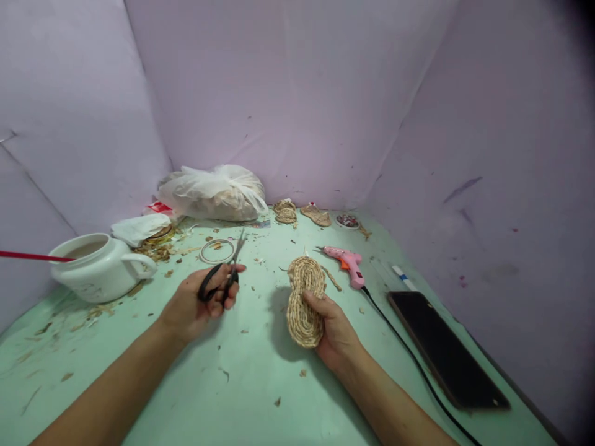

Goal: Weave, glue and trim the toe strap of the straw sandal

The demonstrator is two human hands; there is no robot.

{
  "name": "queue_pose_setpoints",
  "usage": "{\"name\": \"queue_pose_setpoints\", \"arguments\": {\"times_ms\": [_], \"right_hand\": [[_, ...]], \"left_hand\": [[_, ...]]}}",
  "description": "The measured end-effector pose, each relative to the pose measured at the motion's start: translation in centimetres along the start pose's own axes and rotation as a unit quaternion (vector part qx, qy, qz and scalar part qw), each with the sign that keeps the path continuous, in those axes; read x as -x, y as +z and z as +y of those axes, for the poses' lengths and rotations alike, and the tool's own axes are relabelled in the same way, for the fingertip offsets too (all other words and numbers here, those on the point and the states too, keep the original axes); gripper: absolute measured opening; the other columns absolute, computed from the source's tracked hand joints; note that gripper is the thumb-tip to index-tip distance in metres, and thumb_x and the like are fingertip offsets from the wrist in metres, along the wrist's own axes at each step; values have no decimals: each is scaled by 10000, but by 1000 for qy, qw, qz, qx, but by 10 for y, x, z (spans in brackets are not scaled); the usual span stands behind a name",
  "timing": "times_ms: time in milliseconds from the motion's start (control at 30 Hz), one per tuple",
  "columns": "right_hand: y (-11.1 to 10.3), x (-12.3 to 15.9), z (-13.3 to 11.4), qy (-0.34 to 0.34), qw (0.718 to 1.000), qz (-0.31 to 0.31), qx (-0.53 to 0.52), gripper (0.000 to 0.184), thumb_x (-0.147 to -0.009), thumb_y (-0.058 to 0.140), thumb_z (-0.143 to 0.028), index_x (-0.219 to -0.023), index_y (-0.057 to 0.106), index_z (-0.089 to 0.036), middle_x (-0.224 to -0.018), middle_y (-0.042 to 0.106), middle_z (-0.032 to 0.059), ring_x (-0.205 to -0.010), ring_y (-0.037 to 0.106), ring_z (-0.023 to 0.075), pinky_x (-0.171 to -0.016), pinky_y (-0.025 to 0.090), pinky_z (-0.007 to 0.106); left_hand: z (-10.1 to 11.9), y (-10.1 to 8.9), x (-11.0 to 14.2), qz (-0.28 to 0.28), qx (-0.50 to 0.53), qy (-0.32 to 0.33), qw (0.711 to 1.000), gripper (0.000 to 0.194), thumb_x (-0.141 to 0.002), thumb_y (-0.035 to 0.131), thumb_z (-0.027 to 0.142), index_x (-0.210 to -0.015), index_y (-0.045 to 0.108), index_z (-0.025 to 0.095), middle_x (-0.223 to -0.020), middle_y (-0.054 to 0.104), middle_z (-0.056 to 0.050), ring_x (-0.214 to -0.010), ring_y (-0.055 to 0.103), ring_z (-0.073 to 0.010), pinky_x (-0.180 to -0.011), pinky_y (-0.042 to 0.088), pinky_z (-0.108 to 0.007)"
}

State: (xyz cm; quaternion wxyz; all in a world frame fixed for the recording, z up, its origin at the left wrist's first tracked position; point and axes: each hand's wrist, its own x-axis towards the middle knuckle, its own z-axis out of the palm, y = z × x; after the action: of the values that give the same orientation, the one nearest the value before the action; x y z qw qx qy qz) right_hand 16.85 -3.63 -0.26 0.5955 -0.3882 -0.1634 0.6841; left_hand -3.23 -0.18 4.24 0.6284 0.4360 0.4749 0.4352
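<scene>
From my station, the left hand (193,303) curls through the handles of the scissors (238,251); the right hand (337,328) pinches the sole (301,316), thumb on top, near the frame's centre. I judge this a trimming step; a cut calls for bringing the two together, and I see nothing bulky between. The glue gun (339,253) and phone (449,353) crowd the bench (251,396) at right; the mug (102,279) stands at left.
</scene>
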Motion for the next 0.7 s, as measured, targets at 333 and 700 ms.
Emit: {"name": "queue_pose_setpoints", "arguments": {"times_ms": [333,700], "right_hand": [[2,2,-1,-37,999,13,0,260,-557,768,-190,-790,661,-147,-639,696,10,-552,614,159,-550,481,272],[6,11,5,-27,998,-24,42,269,-547,790,-213,-779,685,-126,-648,710,39,-557,631,172,-567,484,285]], "left_hand": [[-31,22,16,-19,-589,291,753,339,-703,477,227,-1035,534,189,-860,631,-68,-784,575,-218,-687,430,-323],[-36,24,16,-24,-643,327,692,484,-710,471,225,-1182,503,122,-904,626,-113,-841,558,-261,-715,457,-380]]}}
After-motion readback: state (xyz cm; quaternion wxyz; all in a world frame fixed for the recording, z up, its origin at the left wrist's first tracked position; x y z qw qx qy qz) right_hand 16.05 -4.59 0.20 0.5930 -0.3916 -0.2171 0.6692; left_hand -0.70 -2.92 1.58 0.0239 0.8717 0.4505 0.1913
